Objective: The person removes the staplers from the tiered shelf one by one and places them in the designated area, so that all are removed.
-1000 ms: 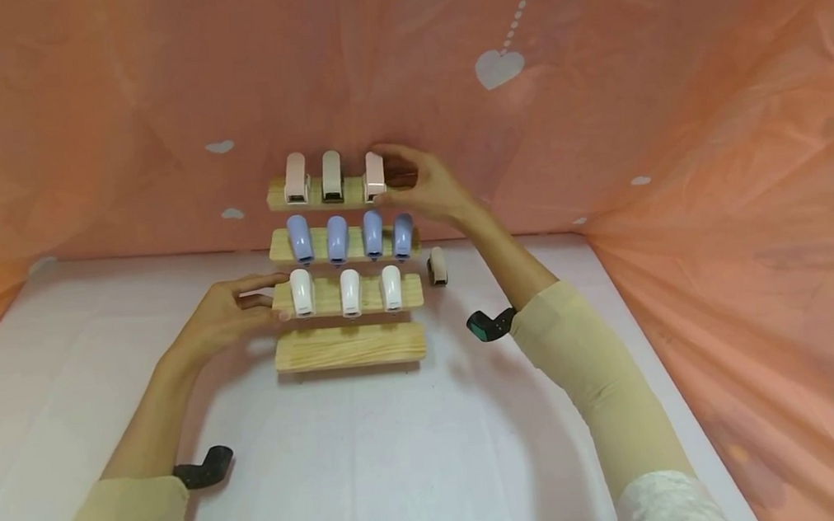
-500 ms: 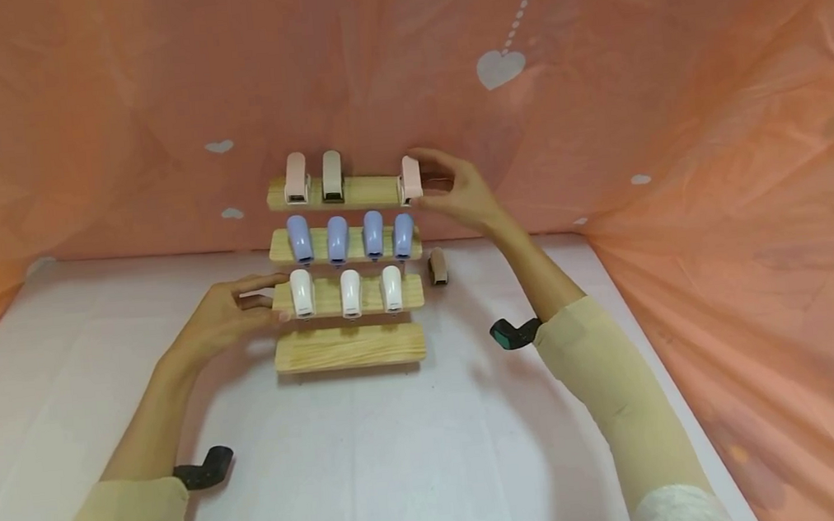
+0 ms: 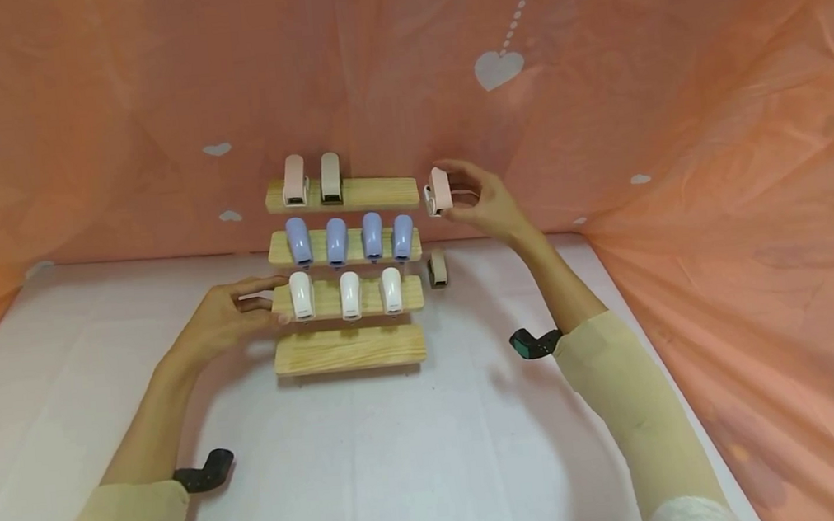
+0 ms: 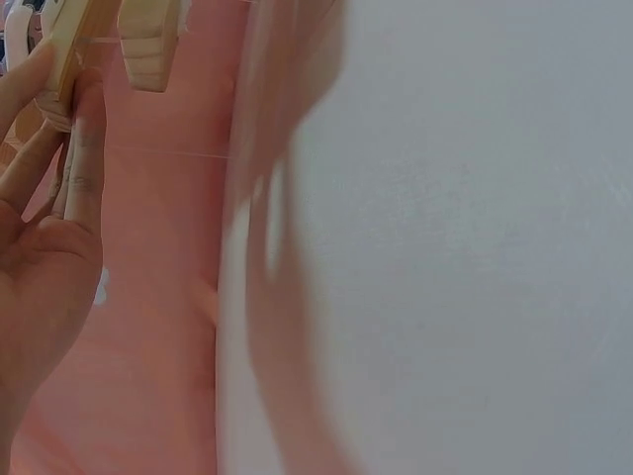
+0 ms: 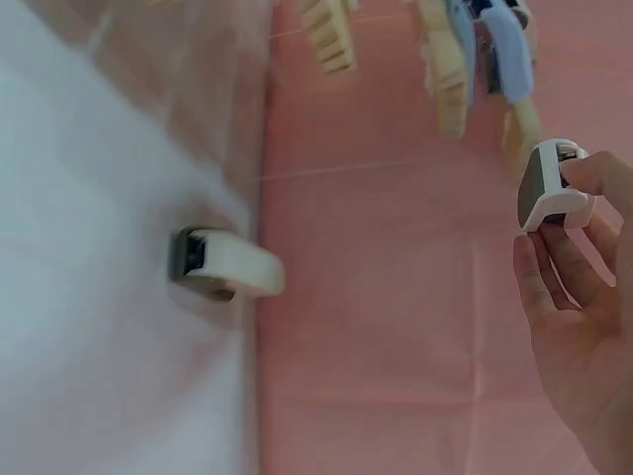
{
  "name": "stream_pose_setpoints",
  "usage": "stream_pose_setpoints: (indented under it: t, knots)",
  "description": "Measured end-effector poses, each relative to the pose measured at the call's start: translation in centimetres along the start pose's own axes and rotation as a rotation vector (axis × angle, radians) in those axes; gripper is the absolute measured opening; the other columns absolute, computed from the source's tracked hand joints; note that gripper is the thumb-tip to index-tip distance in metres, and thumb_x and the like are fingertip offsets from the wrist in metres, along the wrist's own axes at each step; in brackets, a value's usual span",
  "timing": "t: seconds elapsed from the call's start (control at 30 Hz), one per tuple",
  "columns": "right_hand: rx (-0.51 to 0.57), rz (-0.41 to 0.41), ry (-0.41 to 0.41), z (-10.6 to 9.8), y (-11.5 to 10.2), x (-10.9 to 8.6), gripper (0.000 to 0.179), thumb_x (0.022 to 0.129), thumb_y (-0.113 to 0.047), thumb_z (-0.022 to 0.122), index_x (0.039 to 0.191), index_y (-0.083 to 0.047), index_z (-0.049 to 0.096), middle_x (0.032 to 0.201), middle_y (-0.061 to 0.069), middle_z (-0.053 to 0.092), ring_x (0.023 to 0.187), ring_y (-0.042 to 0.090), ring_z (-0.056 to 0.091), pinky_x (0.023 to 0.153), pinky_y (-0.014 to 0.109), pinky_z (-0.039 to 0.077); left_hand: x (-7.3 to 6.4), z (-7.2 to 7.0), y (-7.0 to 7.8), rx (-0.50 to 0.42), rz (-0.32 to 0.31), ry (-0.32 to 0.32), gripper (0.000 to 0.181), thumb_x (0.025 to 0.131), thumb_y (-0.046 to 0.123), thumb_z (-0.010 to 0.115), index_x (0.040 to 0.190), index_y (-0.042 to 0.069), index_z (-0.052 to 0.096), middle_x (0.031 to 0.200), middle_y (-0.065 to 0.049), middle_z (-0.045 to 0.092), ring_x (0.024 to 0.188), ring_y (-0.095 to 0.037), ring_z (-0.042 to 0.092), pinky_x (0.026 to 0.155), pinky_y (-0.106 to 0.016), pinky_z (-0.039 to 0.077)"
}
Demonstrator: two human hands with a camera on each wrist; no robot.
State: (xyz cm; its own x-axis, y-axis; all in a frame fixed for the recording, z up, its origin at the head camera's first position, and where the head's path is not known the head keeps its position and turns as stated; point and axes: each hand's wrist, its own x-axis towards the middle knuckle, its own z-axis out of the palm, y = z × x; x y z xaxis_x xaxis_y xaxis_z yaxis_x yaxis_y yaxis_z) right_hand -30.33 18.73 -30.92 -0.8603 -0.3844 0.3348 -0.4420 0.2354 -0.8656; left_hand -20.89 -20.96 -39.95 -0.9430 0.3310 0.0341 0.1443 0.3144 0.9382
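One pink stapler [image 3: 441, 190] sat pinched in the right hand [image 3: 490, 203], near the top shelf [image 3: 381, 191]; the left hand [image 3: 221, 317] gripped the third shelf [image 3: 327, 299] down between thumb and fingers.

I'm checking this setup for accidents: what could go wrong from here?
The pink stapler could drop, since only the right hand holds it up in the air. If the left hand jolts the shelf it grips, the white staplers on it might slide off.
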Motion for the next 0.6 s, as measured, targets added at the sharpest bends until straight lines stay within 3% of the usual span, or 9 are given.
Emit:
stream_pose_setpoints:
  t: [0.23,0.33,0.47,0.6]
  knots:
    - [0.009,0.058,-0.018,-0.6,1.3,-1.4,0.069,0.078,0.019,0.066,0.143,0.008,0.044,0.137,0.028,0.05,0.123,0.038,0.051,0.109,0.045,0.04,0.1,0.0,0.2,-0.01,-0.012,-0.007,0.063,0.083,0.016,0.082,0.138,0.001,0.056,0.12,-0.015,0.065,0.093,-0.01,0.069,0.081,-0.021,0.054]
    - [0.004,0.077,-0.022,-0.4,0.9,-2.3,0.067,0.079,0.021,0.063,0.142,0.012,0.042,0.134,0.032,0.049,0.123,0.041,0.05,0.109,0.045,0.04,0.1,0.1,0.3,-0.016,-0.017,-0.004,0.063,0.083,0.016,0.082,0.138,0.001,0.056,0.123,-0.018,0.063,0.093,-0.01,0.069,0.08,-0.021,0.054]
    - [-0.006,0.121,-0.03,-0.1,0.5,-3.4,0.065,0.079,0.021,0.062,0.141,0.014,0.041,0.132,0.033,0.05,0.122,0.04,0.051,0.106,0.039,0.043,0.0,0.1,0.3,-0.026,-0.012,-0.006,0.062,0.083,0.014,0.082,0.138,0.0,0.055,0.116,-0.016,0.067,0.092,-0.011,0.069,0.08,-0.022,0.054]
    - [-0.014,0.123,-0.043,-0.3,1.2,-3.9,0.066,0.079,0.02,0.063,0.141,0.014,0.042,0.132,0.033,0.05,0.122,0.043,0.051,0.104,0.045,0.045,-0.1,0.0,0.2,-0.035,0.002,-0.018,0.063,0.083,0.013,0.082,0.138,-0.001,0.054,0.108,-0.011,0.071,0.092,-0.012,0.07,0.08,-0.022,0.054]
